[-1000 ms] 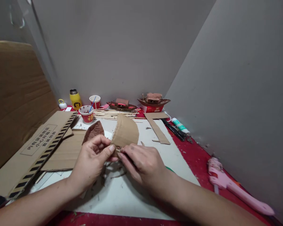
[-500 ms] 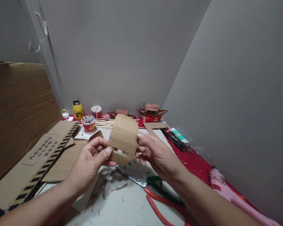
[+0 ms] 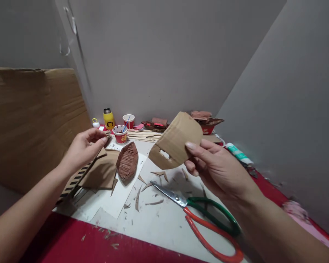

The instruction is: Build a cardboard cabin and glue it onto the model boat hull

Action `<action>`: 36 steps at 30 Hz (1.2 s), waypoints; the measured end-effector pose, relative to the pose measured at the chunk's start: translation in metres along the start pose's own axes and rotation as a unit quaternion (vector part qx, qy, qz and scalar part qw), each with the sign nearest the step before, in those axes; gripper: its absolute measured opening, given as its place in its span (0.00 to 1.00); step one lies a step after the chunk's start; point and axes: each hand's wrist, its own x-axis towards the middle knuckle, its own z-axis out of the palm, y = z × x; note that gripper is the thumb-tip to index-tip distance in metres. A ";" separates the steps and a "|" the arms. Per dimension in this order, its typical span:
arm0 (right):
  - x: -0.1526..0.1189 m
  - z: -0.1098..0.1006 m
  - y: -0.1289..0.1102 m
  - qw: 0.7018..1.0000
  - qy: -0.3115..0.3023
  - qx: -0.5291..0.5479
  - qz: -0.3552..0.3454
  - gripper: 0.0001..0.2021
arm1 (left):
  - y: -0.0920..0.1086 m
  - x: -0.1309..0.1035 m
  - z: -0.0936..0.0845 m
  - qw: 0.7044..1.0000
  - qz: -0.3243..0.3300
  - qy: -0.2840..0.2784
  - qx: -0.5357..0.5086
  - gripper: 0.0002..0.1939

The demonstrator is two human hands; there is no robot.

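My right hand (image 3: 211,160) pinches a curved cardboard piece (image 3: 178,140) with a small slot cut through it, held up above the table. At the left, my left hand (image 3: 83,146) is closed on the far corner of a cardboard sheet (image 3: 76,179) with black stripes, which is tilted and seen nearly edge-on. Below the curved piece lie scissors (image 3: 178,199) with one green and one orange-red handle. Between my hands a small brown boat hull (image 3: 127,162) with a ribbed inside rests on white board.
Cardboard scraps (image 3: 159,175) litter the white board. Thin wooden sticks (image 3: 144,136), a paper cup (image 3: 120,134) holding a blue stick, a yellow bottle (image 3: 109,119) and model boats (image 3: 155,124) stand at the back. A large cardboard panel (image 3: 35,124) rises at left.
My left hand has let go of the curved piece, moved left and taken the striped sheet's corner, lifting it. My right hand keeps the curved piece. The view has shifted, revealing the hull.
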 end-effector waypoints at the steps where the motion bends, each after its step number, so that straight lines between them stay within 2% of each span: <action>1: -0.002 0.001 0.000 1.000 -0.003 -0.004 -0.011 0.17 | -0.010 0.000 0.001 0.999 -0.026 -0.002 0.041 0.14; 4: -0.006 0.005 0.001 0.999 -0.008 -0.009 -0.035 0.16 | -0.035 -0.001 0.013 0.994 -0.068 -0.028 0.081 0.11; 7: -0.009 0.009 0.002 0.999 -0.007 -0.028 -0.032 0.17 | -0.049 0.004 0.033 0.986 -0.125 -0.079 0.079 0.13; 11: -0.018 0.003 -0.002 0.998 0.013 -0.063 -0.019 0.18 | -0.050 0.013 0.052 0.965 -0.202 -0.161 0.037 0.15; 14: -0.030 -0.008 -0.008 0.996 0.049 -0.068 -0.032 0.18 | -0.046 0.014 0.055 0.954 -0.232 -0.188 0.004 0.18; 18: -0.049 -0.025 -0.010 0.995 0.089 -0.050 -0.020 0.19 | -0.041 0.006 0.051 0.955 -0.238 -0.169 -0.046 0.14; 21: -0.068 -0.035 0.006 0.995 0.089 -0.027 0.039 0.20 | -0.032 -0.007 0.047 0.964 -0.211 -0.128 -0.101 0.10; 25: -0.099 -0.042 0.042 0.989 0.052 -0.004 0.139 0.18 | -0.020 -0.035 0.043 0.961 -0.188 -0.103 -0.173 0.16; 28: -0.117 -0.043 0.058 0.989 0.039 0.034 0.140 0.15 | -0.016 -0.059 0.044 0.954 -0.194 -0.106 -0.201 0.21; 32: -0.135 -0.038 0.054 0.984 0.054 0.086 0.150 0.12 | -0.014 -0.085 0.048 0.948 -0.184 -0.097 -0.240 0.27; 36: -0.143 -0.037 0.053 0.978 0.048 0.107 0.172 0.10 | -0.010 -0.096 0.054 0.943 -0.174 -0.087 -0.272 0.31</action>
